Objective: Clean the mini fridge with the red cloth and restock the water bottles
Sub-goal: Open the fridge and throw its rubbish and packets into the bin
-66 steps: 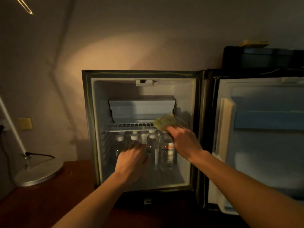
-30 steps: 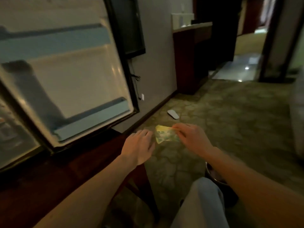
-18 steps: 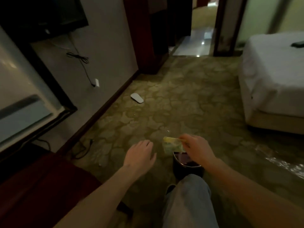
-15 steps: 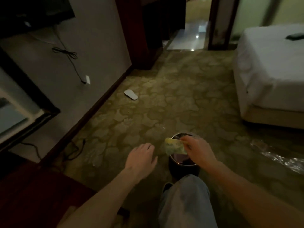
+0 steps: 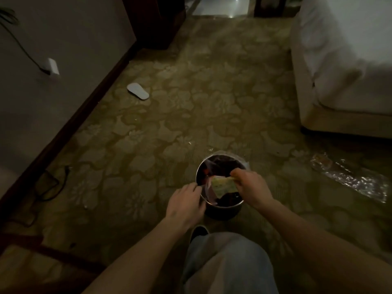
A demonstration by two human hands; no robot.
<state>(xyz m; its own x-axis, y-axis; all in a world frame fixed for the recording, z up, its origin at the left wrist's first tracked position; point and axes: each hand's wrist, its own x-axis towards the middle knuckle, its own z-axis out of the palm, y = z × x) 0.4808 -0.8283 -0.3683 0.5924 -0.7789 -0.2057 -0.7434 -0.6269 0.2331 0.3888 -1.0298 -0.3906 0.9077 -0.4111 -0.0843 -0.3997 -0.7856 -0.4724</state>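
My right hand (image 5: 251, 186) pinches a small yellow-green wrapper (image 5: 223, 185) and holds it over the mouth of a round dark bin (image 5: 220, 211) on the carpet. My left hand (image 5: 185, 205) is at the bin's left rim, its fingertips touching a pale edge of the liner there. The bin holds dark and reddish things that I cannot make out. The mini fridge and the water bottles are out of view.
A white bed (image 5: 343, 66) fills the right side. A white slipper (image 5: 138, 91) lies by the wall at the left, with a plug (image 5: 51, 66) and cables along the skirting. Clear plastic wrap (image 5: 352, 177) lies on the carpet at the right. My knee (image 5: 227, 264) is below.
I have turned from the open fridge to the floor. My right hand carried the wrapper away from the fridge shelf to over the bin. My left hand moved to the bin's rim.
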